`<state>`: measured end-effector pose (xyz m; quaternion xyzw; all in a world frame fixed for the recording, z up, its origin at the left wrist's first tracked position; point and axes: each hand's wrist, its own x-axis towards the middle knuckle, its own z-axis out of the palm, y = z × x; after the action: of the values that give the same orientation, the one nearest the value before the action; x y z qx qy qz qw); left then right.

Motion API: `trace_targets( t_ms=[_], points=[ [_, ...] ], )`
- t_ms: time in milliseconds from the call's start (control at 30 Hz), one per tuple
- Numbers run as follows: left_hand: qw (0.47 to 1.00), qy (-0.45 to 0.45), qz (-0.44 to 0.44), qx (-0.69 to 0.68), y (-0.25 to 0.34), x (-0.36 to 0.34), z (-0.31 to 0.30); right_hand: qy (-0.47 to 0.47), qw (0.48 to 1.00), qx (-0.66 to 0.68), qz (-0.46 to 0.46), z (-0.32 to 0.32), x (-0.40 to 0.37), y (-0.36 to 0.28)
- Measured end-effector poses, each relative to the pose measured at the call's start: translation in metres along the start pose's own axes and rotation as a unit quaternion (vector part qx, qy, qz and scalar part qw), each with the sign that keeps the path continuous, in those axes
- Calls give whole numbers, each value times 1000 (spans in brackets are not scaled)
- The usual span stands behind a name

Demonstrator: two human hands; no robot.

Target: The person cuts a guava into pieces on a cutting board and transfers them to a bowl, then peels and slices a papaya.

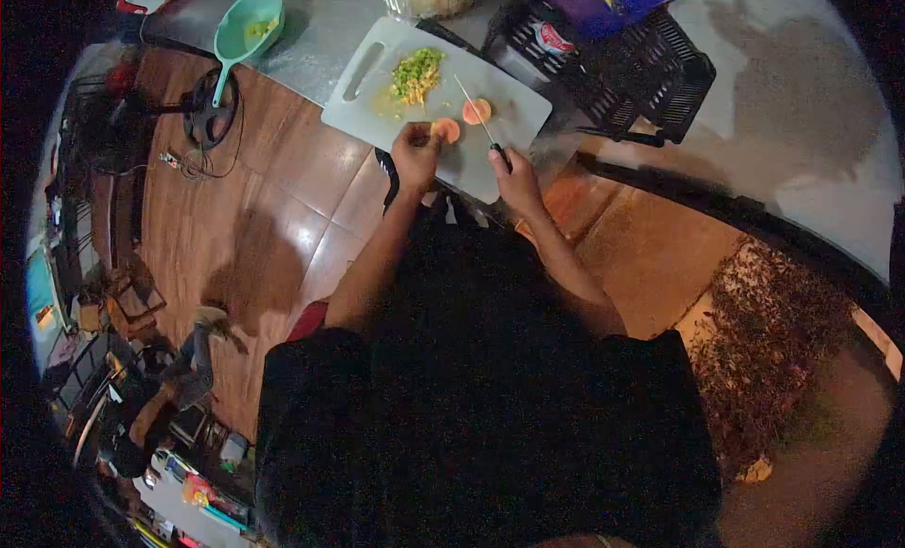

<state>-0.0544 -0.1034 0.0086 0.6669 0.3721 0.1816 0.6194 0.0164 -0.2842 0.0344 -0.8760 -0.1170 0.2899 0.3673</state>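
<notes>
Head view, only one there is.

Left hand (pixel 415 157) sits at the near edge of the board (pixel 519 110), fingers curled narrow, tips pinching or pressing the near slice (pixel 447 130), an orange round lying flat. Can't tell if it's lifted or just pinned; the thumb side is hidden.

Right hand (pixel 515 173) is closed round the handle of the knife (pixel 466 94). The grip is firm and the handle is mostly buried in the fist. The blade runs away from the person, angled up and left across the board. Its long axis passes just right of the near slice and over or against the far slice (pixel 477 111). Whether the edge touches that one is too small to call.

Key geometry: the near slice lies between the two hands, touching the left fingertips and just left of the blade line. The left hand is clearly nearer to it. The far slice is further out along the blade and closer to the knife than to either hand.

A green pile (pixel 417 74) of chopped bits sits further up the board, well apart from both hands.

Off the board: a teal scoop (pixel 247 25) to the far left on the counter (pixel 320 34), and a black crate (pixel 617 72) to the right, just beside the board's corner.
</notes>
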Motion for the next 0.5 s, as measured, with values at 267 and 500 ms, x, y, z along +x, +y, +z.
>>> trace_targets(
  t_ms=[267,500],
  points=[
    [996,-35,-44,-69,2,-1,-2,-8,999,40,-36,21,-16,-3],
    [994,-32,-79,-62,-7,1,0,-33,999,25,-5,22,-26,-15]
  ],
)
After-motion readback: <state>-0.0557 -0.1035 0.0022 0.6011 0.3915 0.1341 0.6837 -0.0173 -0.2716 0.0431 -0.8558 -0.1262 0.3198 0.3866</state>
